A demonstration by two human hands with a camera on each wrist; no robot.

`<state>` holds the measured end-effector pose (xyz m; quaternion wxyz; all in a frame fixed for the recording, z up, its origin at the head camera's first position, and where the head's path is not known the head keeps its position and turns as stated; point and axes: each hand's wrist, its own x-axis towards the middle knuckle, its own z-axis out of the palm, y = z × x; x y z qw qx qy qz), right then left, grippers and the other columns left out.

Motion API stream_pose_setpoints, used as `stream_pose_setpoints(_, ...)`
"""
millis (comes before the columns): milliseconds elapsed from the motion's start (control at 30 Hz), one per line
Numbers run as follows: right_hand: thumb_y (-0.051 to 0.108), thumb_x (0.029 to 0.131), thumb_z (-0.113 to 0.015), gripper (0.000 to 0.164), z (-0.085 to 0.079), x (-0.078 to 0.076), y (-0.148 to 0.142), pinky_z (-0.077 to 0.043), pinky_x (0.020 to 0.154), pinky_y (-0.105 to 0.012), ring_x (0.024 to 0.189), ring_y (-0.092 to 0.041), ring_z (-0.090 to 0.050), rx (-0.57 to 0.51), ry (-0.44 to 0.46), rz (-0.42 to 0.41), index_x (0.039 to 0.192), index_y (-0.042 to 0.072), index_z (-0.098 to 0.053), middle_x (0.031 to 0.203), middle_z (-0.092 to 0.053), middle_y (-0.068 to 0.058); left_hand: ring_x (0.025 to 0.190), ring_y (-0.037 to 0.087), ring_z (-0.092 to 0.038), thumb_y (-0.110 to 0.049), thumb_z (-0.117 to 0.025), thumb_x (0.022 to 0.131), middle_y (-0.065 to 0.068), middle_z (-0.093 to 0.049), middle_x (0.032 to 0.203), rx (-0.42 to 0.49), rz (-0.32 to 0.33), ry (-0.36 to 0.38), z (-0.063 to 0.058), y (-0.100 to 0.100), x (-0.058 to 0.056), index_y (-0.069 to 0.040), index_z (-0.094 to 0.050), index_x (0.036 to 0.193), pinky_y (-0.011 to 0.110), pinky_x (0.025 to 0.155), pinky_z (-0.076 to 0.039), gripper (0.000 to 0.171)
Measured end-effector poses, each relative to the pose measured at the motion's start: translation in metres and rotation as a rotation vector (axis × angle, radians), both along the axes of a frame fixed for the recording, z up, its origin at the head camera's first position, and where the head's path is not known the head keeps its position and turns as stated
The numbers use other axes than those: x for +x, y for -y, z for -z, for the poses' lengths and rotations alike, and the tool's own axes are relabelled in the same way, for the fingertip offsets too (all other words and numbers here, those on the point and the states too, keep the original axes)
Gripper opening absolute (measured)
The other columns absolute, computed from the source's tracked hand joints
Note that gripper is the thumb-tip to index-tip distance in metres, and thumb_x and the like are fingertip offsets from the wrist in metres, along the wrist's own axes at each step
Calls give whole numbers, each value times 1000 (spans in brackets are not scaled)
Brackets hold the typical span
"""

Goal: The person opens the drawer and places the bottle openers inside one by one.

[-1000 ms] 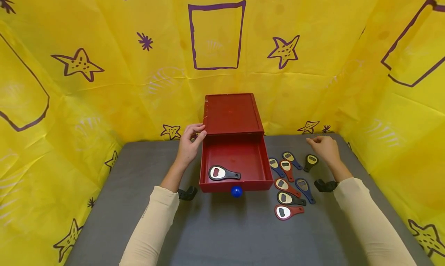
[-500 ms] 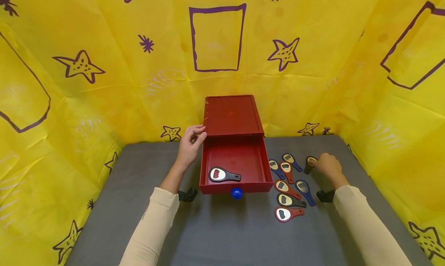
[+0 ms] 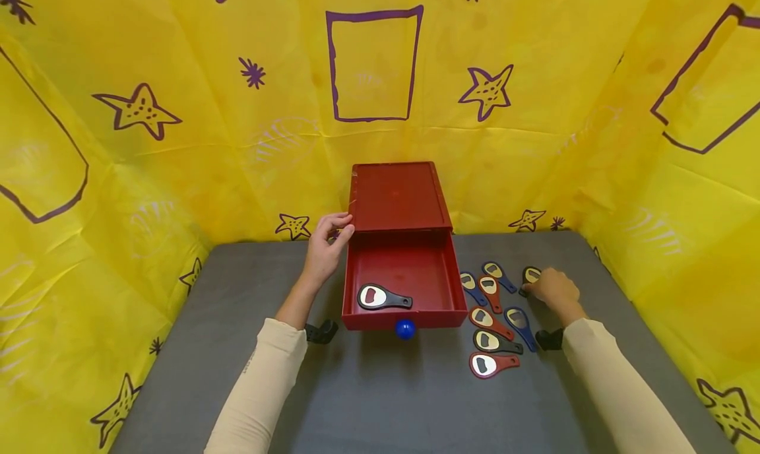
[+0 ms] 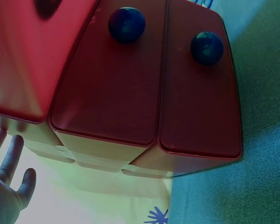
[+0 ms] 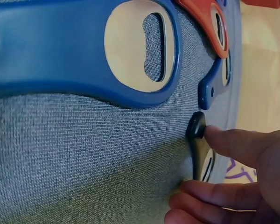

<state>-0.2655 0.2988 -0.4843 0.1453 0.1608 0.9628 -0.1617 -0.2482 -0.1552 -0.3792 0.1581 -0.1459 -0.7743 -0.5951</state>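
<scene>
The left hand (image 3: 323,249) is held with relaxed, nearly straight fingers, its fingertips set against the side of the red drawer unit (image 3: 394,196); nothing is gripped by it. The right hand (image 3: 557,290) is lowered over a dark bottle opener (image 3: 532,274) on the counter (image 3: 404,401); the end of its handle is touched by the thumb, with curled fingers beside it, but whether a grip has been closed cannot be told. On the left sleeve (image 3: 261,368) a small line of marks is borne, too small to be read. Between the hands, the top drawer (image 3: 404,262) is pulled out, and in it a black opener (image 3: 375,297) is laid near the blue knob (image 3: 406,329). Between that drawer and the right hand, the way is occupied by three blue openers (image 3: 516,317), three red openers (image 3: 481,317) and another black opener (image 3: 487,340). Below the left hand's drawer, two closed drawers (image 4: 107,88) are seen. Beyond both hands, a yellow cloth (image 3: 285,170) is hung, drawn with purple stars.
</scene>
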Motion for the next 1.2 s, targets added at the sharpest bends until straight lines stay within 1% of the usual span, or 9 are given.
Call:
stream_pose_setpoints(100,40,89,-65,67,0,0,-1,-48,70,-48,94,-46,-55,-4,-14,13,118,-18,-52,111,-55,-37,119,36,-50,-8,-60,95,27,-53,130,-3,0,-7,0,0,0,10,-61,118,24,92,-43,29)
stream_pose_setpoints(167,40,89,-64,67,0,0,-2,-49,71,-51,99,-50,-55,-6,-23,17,120,-19,-51,117,-54,-40,119,35,-50,-8,-60,95,26,-53,130,-5,1,-8,0,1,0,9,-62,118,25,92,-43,29)
stream_pose_setpoints(400,38,90,-62,65,5,-3,-4,-49,76,-55,108,-56,-53,2,-39,25,120,-18,-52,122,-52,-42,118,34,-50,-8,-60,95,26,-52,131,-3,3,1,0,0,0,10,-61,118,14,89,-42,29)
stream_pose_setpoints(500,38,91,-62,63,5,-4,-3,-49,73,-52,101,-53,-55,-6,-54,35,117,-18,-53,116,-54,-40,118,34,-50,-7,-60,95,26,-52,131,2,1,3,1,0,-1,10,-61,118,13,88,-42,29)
stream_pose_setpoints(633,44,89,-63,66,6,-4,-1,-46,63,-44,86,-42,-54,-22,-68,43,113,-17,-53,101,-56,-33,118,34,-51,-6,-60,95,26,-53,130,3,2,0,0,0,-1,10,-61,117,13,88,-42,28)
stream_pose_setpoints(733,45,88,-65,68,7,-6,0,-46,62,-42,84,-39,-54,-22,-73,40,112,-17,-53,99,-56,-31,118,35,-51,-6,-60,95,26,-53,130,3,0,-1,0,0,-1,10,-61,117,13,88,-42,28)
stream_pose_setpoints(933,30,88,-62,52,7,-7,2,-48,63,-47,86,-43,-57,-26,-84,39,110,-16,-57,106,-59,-36,119,34,-50,-8,-60,95,26,-52,131,1,-4,8,1,0,-1,10,-61,118,14,90,-42,29)
stream_pose_setpoints(1067,22,86,-59,44,8,-6,1,-50,66,-51,90,-50,-59,-23,-124,32,106,-17,-58,107,-59,-39,120,35,-50,-8,-60,95,26,-52,131,5,-2,5,2,0,-2,10,-61,118,16,91,-41,29)
stream_pose_setpoints(1200,19,82,-63,39,14,-7,-6,-50,71,-54,91,-52,-60,-15,-201,-1,96,-16,-61,101,-62,-38,121,37,-49,-7,-60,95,27,-53,130,19,-2,-11,3,-1,-3,11,-61,117,26,94,-42,28)
